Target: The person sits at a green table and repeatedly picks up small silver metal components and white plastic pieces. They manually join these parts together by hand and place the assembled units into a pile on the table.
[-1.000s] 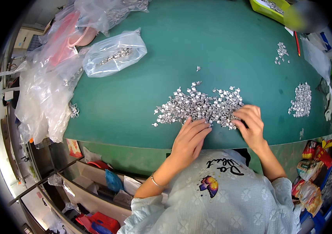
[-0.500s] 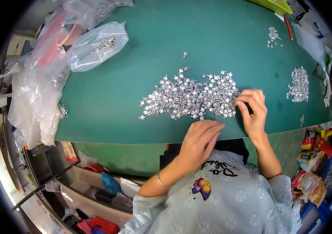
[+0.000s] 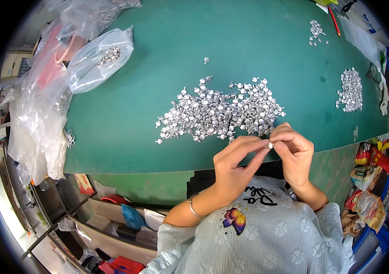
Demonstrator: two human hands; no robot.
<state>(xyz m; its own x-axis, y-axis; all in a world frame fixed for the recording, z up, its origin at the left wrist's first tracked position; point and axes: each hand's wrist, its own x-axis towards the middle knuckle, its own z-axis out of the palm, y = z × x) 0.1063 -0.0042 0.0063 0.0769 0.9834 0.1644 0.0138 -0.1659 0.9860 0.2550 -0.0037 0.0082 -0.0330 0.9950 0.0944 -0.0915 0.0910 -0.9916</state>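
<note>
A wide heap of small silver metal pieces (image 3: 221, 112) lies in the middle of the green table (image 3: 167, 55). My left hand (image 3: 235, 166) and my right hand (image 3: 295, 153) are raised together just in front of the heap, near the table's front edge. Their fingertips meet on one small silver piece (image 3: 269, 145), pinched between both hands.
A clear plastic bag with silver pieces (image 3: 98, 61) lies at the back left, beside more crumpled plastic bags (image 3: 34, 118). Smaller piles of silver pieces sit at the right (image 3: 350, 89) and far back right (image 3: 315, 32). Colourful packets (image 3: 370, 182) hang below the table's right end.
Both hands have lifted off the heap and come together, pinching one small silver piece between their fingertips. The view has shifted slightly.
</note>
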